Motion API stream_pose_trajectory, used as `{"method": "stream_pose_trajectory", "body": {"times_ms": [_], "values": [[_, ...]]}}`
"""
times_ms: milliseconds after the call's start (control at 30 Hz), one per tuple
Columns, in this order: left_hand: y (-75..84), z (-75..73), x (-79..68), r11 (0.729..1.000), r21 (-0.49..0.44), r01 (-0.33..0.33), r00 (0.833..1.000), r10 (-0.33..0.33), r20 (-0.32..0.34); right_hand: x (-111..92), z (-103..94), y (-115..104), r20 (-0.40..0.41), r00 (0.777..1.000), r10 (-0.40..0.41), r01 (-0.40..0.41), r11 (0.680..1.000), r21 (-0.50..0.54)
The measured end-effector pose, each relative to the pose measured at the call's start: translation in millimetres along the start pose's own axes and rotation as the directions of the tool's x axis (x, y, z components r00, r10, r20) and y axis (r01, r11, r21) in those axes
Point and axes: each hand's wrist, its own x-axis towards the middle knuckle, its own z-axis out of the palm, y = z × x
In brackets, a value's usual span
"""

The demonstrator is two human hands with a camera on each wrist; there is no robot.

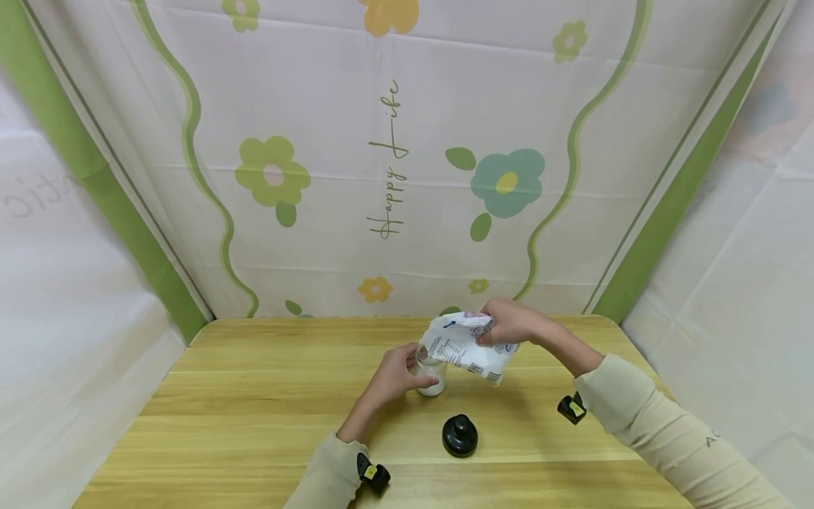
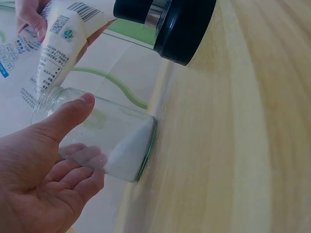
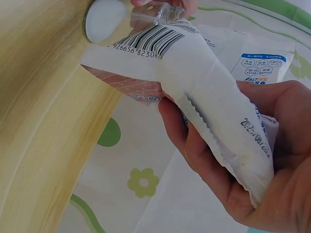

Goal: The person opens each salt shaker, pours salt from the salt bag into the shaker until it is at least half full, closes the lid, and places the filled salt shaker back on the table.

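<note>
A clear glass jar [image 1: 430, 376] stands on the wooden table with white salt heaped in its bottom, as the left wrist view shows. My left hand [image 1: 396, 375] holds the jar, thumb on one side and fingers round the other. My right hand [image 3: 233, 160] grips a white printed salt bag [image 3: 214, 111], tilted with its mouth at the jar's rim. In the left wrist view the bag's narrowed end [image 2: 48, 80] meets the jar's opening. A black lid with a knob [image 1: 460, 435] sits on the table in front of the jar.
The wooden table [image 1: 286, 396] ends at a white curtain [image 1: 331, 212] with flower prints behind it. More white curtain hangs at both sides. Each wrist wears a small black camera.
</note>
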Motion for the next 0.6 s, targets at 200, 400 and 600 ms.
{"method": "stream_pose_trajectory", "body": {"times_ms": [200,400,600], "values": [[0.1,-0.1,-0.3,1.000,-0.008,0.005,1.000,-0.005,0.001,0.7,0.5,1.2,0.001,1.000,0.002,-0.002,1.000,-0.005],[-0.6,0.2,-0.2,1.000,-0.008,-0.001,1.000,0.001,-0.001,1.0,0.6,1.3,-0.004,1.000,-0.009,0.009,1.000,-0.012],[-0.5,-0.1,-0.2,1.000,-0.008,-0.004,1.000,0.005,0.003,0.4,0.6,0.1,-0.005,1.000,-0.013,0.013,1.000,-0.015]]}}
